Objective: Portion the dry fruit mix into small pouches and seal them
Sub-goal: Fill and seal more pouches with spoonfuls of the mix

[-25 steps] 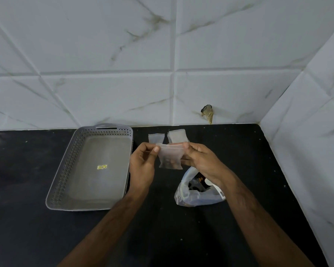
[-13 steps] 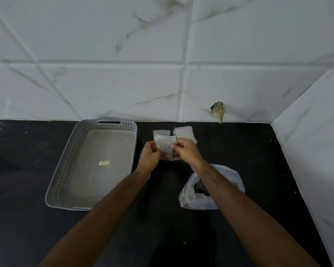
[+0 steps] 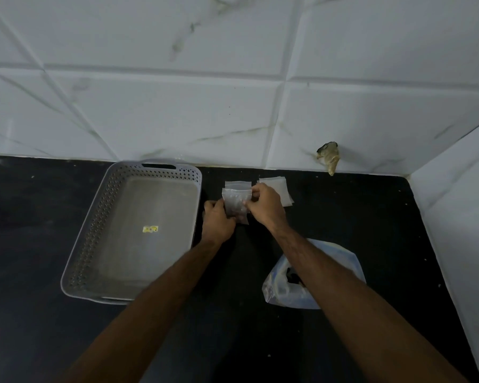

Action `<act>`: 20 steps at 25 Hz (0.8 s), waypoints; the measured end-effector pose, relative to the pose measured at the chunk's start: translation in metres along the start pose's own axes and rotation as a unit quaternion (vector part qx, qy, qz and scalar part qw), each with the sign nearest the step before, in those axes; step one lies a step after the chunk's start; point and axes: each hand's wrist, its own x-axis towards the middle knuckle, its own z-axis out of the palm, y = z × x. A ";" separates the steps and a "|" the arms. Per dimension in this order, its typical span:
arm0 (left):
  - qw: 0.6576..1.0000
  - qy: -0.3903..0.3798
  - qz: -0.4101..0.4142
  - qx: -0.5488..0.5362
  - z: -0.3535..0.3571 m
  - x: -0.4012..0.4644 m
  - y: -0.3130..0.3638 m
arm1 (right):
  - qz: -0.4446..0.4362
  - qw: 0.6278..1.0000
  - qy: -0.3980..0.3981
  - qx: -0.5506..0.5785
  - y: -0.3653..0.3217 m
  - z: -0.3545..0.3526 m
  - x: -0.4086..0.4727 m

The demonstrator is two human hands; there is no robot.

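Note:
A small clear pouch (image 3: 236,201) with dark dry fruit in its lower part is held upright over the black counter. My left hand (image 3: 218,221) grips its left side and my right hand (image 3: 263,207) pinches its top right edge. Behind it another small pouch (image 3: 237,184) lies flat, and a stack of empty pouches (image 3: 277,186) lies to the right, partly hidden by my right hand. A large clear bag of dry fruit mix (image 3: 315,275) sits under my right forearm.
A grey perforated basket (image 3: 94,241) with a small yellow sticker inside stands on the left of the black counter (image 3: 357,217). White tiled walls close the back and the right side. A crumpled scrap (image 3: 329,156) sticks to the back wall.
Both hands have carried the pouch away from me, toward the back wall, and turned it more upright. The view has tilted down a little.

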 end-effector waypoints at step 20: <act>0.995 0.005 0.013 -0.097 -0.002 0.021 -0.002 | 0.061 0.992 -0.102 0.052 -0.001 -0.006 0.008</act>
